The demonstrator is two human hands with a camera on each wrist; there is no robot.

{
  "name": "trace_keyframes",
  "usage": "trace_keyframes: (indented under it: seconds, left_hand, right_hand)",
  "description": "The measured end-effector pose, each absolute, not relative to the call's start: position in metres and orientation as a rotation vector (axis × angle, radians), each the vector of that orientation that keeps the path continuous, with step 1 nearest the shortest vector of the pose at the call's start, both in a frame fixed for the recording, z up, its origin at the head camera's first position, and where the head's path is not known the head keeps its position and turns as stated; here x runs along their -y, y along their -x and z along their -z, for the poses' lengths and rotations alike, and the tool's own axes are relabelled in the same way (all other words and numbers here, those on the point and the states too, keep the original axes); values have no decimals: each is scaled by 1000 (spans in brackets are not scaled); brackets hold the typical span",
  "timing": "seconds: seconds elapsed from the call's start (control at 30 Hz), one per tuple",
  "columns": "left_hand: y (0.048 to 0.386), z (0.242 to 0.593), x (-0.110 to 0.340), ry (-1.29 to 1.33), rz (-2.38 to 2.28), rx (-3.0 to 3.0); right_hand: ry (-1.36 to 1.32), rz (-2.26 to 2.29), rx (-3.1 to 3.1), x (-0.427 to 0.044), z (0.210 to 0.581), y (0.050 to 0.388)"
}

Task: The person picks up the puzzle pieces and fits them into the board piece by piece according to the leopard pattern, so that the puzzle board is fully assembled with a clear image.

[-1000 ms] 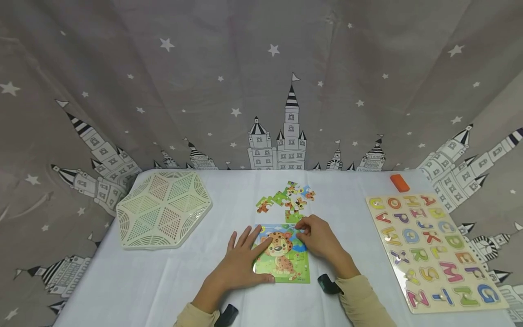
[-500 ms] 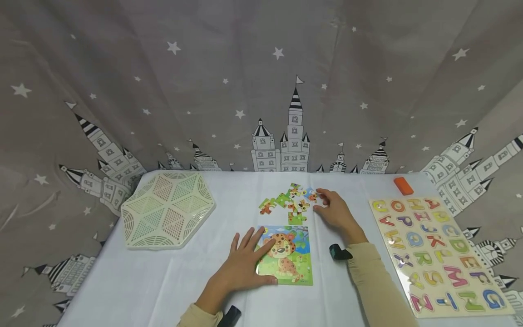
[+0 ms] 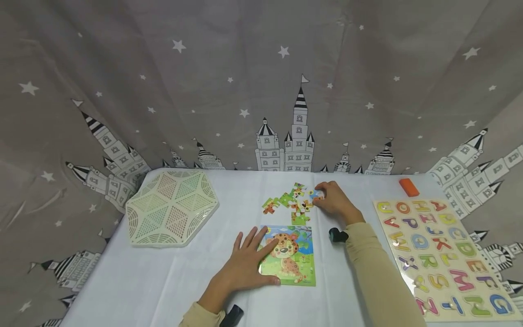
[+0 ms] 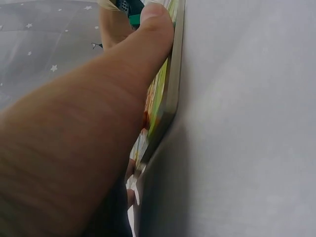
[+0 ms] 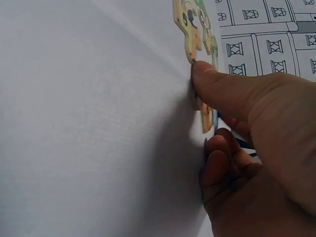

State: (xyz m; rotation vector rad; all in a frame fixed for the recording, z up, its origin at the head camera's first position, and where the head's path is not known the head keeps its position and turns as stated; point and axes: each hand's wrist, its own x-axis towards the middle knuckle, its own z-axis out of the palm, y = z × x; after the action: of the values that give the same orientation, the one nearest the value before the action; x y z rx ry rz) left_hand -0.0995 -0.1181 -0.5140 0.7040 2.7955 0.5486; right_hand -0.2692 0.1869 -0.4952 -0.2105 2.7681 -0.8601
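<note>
A square leopard jigsaw puzzle (image 3: 304, 263) lies flat on the white-covered table. My left hand (image 3: 241, 270) rests on its left side with fingers spread, the thumb along the lower edge; the left wrist view shows that thumb against the board's rim (image 4: 174, 81). Beyond the puzzle, my right hand (image 3: 338, 203) pinches a blue-and-orange puzzle piece (image 3: 315, 195) between thumb and fingers, at the right of a loose cluster. Seen from the right wrist, the thumb (image 5: 217, 84) touches the pieces, and part of the piece (image 5: 206, 119) shows below it.
Several loose puzzle pieces (image 3: 300, 219) lie behind the puzzle. At the left sits a cream hexagonal pegboard (image 3: 171, 209). A wooden alphabet board (image 3: 445, 263) lies at the right, with an orange block (image 3: 408, 187) behind it. A grey castle-print curtain (image 3: 212, 54) hangs at the back.
My right hand has gone from the puzzle's upper right corner to the loose cluster and closed in on the blue-and-orange piece. My left hand has stayed on the puzzle.
</note>
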Motion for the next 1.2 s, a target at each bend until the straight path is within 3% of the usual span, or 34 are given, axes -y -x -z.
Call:
trace_keyframes:
  seconds: [0.77,1.0,1.2]
  left_hand:
    - [104,520,126,-647,-698,-2786]
    - [107,516,129,-664,-665,-2769]
    - [106,513,127,-626,-708,-2744]
  right_hand:
    - [-130,943,-2747,-196,490,254]
    - [66,1236,-2574,-197,470,236]
    - [356,1370,-2400,-147,466,211]
